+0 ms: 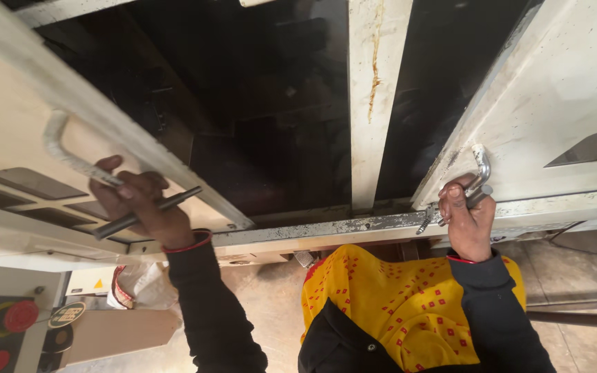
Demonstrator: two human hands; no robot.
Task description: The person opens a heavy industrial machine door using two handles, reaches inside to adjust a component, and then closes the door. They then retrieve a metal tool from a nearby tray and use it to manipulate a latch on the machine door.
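Note:
Two cream metal cabinet doors stand swung apart over a dark interior. My left hand grips the curved metal handle of the left door and also holds a grey metal rod that sticks out to the right. My right hand is closed on the bent metal handle of the right door, near its lower corner. I wear dark sleeves and a yellow cloth with red dots.
A cream upright post with a rust streak divides the dark opening. A worn metal sill runs along its lower edge. At lower left is a control panel with red round buttons and a yellow warning label. The floor is concrete.

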